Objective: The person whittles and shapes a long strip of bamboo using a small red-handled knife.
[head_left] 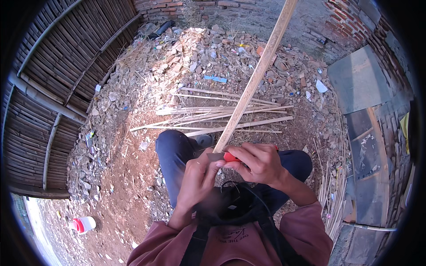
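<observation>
Right hand [257, 163] grips the red-handled knife [230, 157], left hand [197, 175] clasps the long strip [254, 84], seemingly steadying it at the blade [215, 157]

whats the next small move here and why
Perhaps ease the left hand's thumb away from the blade before cutting: the right hand grips the red-handled knife, its blade is at the pale strip's near end, and that thumb sits close by.

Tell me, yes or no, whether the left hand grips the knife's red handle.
No, the right hand grips the knife's red handle, while the left hand holds the bamboo strip.
</observation>
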### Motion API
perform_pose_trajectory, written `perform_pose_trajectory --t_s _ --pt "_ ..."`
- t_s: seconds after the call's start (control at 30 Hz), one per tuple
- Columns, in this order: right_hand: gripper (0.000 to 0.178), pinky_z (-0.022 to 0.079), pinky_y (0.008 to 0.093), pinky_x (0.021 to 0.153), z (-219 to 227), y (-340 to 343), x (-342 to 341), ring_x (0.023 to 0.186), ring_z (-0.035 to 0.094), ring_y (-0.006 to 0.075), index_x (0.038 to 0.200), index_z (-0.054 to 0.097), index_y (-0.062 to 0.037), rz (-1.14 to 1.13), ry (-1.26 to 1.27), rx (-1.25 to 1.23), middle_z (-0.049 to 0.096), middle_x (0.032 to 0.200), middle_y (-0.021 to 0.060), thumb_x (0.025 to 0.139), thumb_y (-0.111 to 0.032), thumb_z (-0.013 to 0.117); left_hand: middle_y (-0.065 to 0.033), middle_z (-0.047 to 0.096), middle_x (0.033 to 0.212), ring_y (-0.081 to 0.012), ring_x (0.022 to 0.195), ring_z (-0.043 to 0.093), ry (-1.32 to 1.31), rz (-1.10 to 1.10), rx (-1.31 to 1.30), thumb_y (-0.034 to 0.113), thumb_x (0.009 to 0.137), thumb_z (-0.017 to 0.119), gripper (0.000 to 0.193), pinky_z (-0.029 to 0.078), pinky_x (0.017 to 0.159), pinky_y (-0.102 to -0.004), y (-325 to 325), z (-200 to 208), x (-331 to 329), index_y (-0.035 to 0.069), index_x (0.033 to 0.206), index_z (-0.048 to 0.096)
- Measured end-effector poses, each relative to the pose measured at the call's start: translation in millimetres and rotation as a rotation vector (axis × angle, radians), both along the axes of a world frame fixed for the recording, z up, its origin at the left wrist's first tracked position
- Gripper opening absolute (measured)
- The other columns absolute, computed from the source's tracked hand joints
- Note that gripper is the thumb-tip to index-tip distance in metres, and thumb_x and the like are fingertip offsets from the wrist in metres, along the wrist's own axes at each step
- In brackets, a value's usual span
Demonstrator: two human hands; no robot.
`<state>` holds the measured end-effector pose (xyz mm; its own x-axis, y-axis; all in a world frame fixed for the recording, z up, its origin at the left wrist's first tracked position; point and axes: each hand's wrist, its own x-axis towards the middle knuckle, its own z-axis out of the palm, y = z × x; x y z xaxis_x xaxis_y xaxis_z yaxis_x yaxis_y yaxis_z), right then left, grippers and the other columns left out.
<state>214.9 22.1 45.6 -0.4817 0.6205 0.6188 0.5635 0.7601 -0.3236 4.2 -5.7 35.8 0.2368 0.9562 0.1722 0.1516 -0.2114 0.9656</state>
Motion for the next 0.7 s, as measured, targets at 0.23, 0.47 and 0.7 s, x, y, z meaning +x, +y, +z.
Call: perform_pose_trajectory --t_s 0.23,0.47,0.7 --pt "0.033 0.053 0.0349 0.054 2.7 -3.1 -3.9 0.059 0.066 0.0202 0.113 0.072 -0.0082 -0.056 -0.033 0.052 0.061 0.075 0.0030 0.094 -0.034 0.080 -0.0133 0.060 0.071 -0.0209 0.054 0.055 0.027 0.054 0.064 0.011 0.106 0.064 0.015 0.043 0.056 -0.0352 1.2 -2.9 3.3 -0.003 0.108 0.069" --pt "0.032 0.052 0.0345 0.053 1.6 -4.0 -4.8 0.059 0.066 0.0195 0.113 0.072 -0.0087 -0.070 -0.055 0.047 0.060 0.074 0.0023 0.094 -0.034 0.079 -0.0114 0.058 0.063 -0.0122 0.054 0.049 0.008 0.083 0.033 0.015 0.107 0.065 0.019 0.041 0.052 -0.0332 0.7 -7.9 3.7 -0.003 0.109 0.071" --pt "0.032 0.052 0.0346 0.052 0.4 -3.2 -3.6 0.059 0.066 0.0195 0.114 0.072 -0.0081 -0.087 -0.055 0.054 0.061 0.074 0.0026 0.096 -0.033 0.077 -0.0070 0.052 0.061 -0.0074 0.059 0.043 -0.021 0.133 -0.006 0.018 0.107 0.067 0.022 0.039 0.052 -0.0300 -1.1 -16.5 5.9 -0.003 0.105 0.073"
